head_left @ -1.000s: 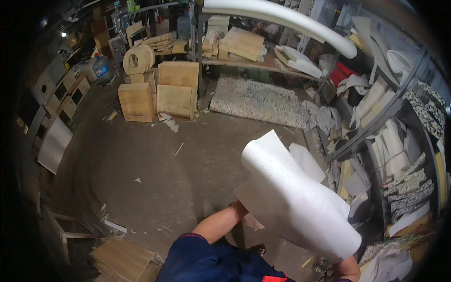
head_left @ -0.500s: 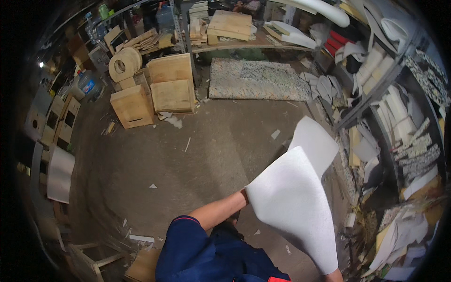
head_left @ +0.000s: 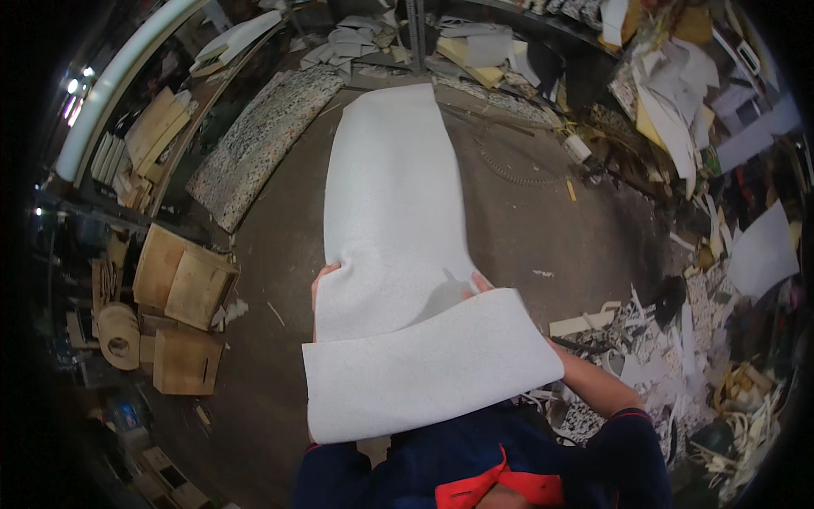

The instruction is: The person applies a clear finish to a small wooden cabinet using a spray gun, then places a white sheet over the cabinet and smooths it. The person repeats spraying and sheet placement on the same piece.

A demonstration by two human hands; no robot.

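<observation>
A long white foam sheet (head_left: 394, 178) stretches away from my body, its far end reaching toward the heaps at the back. Its near end doubles over into a broad flap (head_left: 432, 369) that lies across my forearms. My left hand (head_left: 325, 284) grips the sheet's left edge, where the material puckers; most of the fingers are behind it. On the opposite edge my right hand (head_left: 481, 284) holds the sheet, with a few fingertips showing above the flap. The rest of that hand is covered.
A speckled foam slab (head_left: 263, 140) leans at the far left, near wooden boxes (head_left: 191, 280). Foam offcuts (head_left: 657, 365) pile up on the right. Shelving with a metal post (head_left: 415, 34) stands at the back, and a coiled hose or cord (head_left: 509, 170) lies on the floor.
My view has swung to the right. The foam sheet, bent and held out to the right before, now extends lengthwise in front of me, with both hands on its edges.
</observation>
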